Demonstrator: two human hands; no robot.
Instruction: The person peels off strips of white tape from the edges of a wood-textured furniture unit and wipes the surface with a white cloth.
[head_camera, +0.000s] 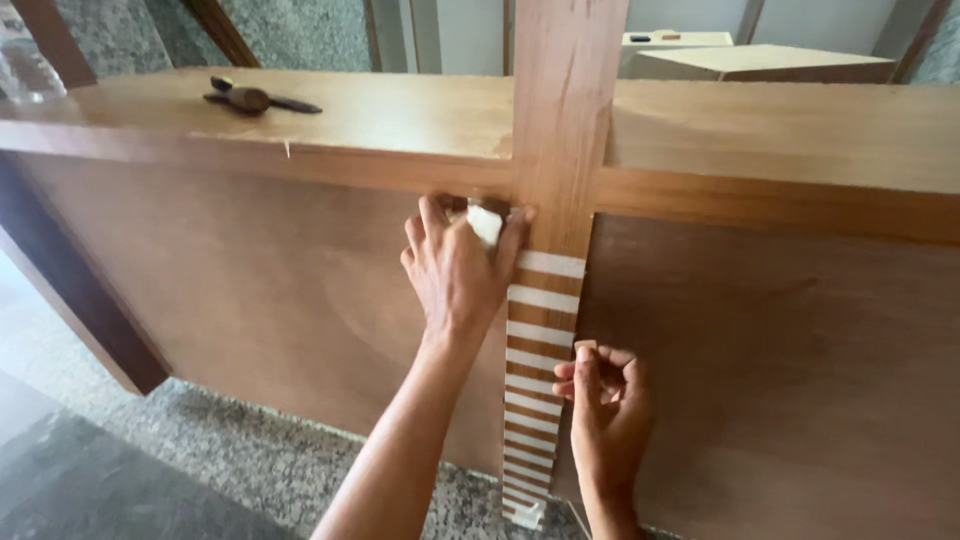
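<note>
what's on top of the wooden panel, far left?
On the wooden panel's top, far left, lies a dark hand tool; its kind is unclear. A vertical wooden strip crosses the top edge, hiding the panel behind it. The left hand presses a white piece beside it.

No packages, labels, signs or screens show anywhere in this view, from twelve to six o'clock.

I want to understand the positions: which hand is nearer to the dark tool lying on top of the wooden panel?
Left. The left hand is below and right of the dark tool; the right hand is lower and farther right.
</note>
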